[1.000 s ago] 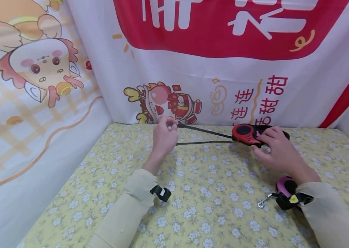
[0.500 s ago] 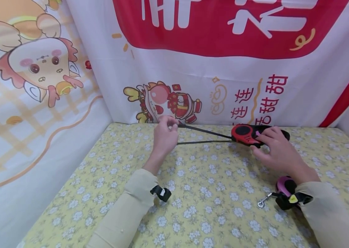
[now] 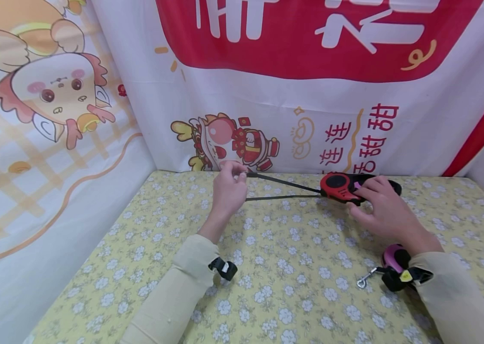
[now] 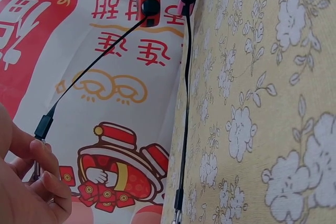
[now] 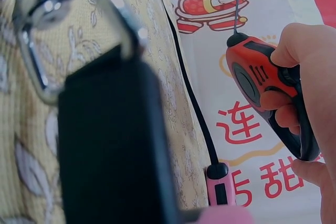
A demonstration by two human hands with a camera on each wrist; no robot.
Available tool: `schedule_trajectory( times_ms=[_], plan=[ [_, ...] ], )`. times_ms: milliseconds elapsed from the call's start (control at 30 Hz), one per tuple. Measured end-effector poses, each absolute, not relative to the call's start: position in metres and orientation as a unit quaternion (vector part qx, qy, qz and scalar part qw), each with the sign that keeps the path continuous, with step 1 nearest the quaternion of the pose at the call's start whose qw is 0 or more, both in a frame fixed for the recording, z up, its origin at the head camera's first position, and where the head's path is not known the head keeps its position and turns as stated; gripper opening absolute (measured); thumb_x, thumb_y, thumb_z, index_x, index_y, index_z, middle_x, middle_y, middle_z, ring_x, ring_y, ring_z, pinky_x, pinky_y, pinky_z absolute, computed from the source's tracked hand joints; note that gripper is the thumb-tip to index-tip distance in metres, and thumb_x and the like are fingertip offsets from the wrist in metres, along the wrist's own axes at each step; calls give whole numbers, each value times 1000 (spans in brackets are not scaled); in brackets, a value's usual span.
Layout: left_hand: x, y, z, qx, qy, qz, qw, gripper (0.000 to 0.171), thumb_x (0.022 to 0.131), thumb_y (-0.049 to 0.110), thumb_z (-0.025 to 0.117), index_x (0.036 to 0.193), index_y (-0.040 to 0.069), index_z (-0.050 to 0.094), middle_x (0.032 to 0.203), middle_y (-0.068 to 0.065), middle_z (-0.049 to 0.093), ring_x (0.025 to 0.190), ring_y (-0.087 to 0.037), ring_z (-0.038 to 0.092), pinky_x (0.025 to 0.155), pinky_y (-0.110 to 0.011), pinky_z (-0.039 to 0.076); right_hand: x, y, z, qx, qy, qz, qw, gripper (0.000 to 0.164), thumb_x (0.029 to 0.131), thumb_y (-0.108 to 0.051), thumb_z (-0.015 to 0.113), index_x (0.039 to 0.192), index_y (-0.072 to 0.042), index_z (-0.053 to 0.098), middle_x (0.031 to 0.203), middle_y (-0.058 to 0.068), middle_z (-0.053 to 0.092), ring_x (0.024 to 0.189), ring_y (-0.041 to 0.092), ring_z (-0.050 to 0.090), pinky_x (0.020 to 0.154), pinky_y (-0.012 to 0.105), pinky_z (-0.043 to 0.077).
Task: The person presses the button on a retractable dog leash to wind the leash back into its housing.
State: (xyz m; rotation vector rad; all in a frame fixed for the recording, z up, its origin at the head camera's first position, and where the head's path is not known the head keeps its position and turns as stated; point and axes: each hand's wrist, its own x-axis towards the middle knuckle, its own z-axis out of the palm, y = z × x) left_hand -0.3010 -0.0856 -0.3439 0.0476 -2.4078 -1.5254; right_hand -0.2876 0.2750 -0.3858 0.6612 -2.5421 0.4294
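Pinching the end of a thin black cord point(image 3: 282, 182), the left hand point(image 3: 228, 187) is drawing it taut — away from the red-and-black plastic retractable leash housing point(image 3: 340, 185), which the right hand point(image 3: 385, 210) is gripping by its handle to anchor it against the pull.

The right hand point(image 3: 385, 210) is covering the red leash handle's point(image 3: 340, 186) rear. A sleeve is hiding most of the pink leash point(image 3: 392, 258). A blurred clip point(image 5: 63, 40) is filling the right wrist view.
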Motion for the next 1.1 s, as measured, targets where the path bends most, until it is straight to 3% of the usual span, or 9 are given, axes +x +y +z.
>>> schedule_trajectory(
  times_ms=[267, 767, 1100],
  plan=[
    [-301, -84, -344, 21, -834, -534, 136, 16, 106, 12, 57, 121, 15, 61, 126, -3, 66, 117, -24, 61, 107, -47, 51, -287, 275, -386, 239, -932, 153, 227, 38, 90, -24, 78, 114, 6, 75, 113, 22, 68, 110, 36, 50, 93, 61, 45],
    [-300, -84, -347, 11, -836, -532, 137, 17, 104, 10, 59, 120, 13, 63, 123, -5, 68, 98, -24, 62, 94, -42, 55, -286, 272, -386, 251, -927, 158, 229, 38, 91, -23, 77, 115, 6, 74, 115, 23, 67, 111, 38, 51, 94, 63, 45],
    [-302, -82, -348, 14, -841, -524, 133, 15, 104, 13, 60, 118, 17, 63, 126, -3, 68, 110, -24, 63, 104, -46, 53, -287, 272, -389, 249, -930, 151, 224, 40, 91, -26, 76, 114, 6, 74, 117, 24, 68, 112, 38, 50, 95, 63, 45]
  ],
)
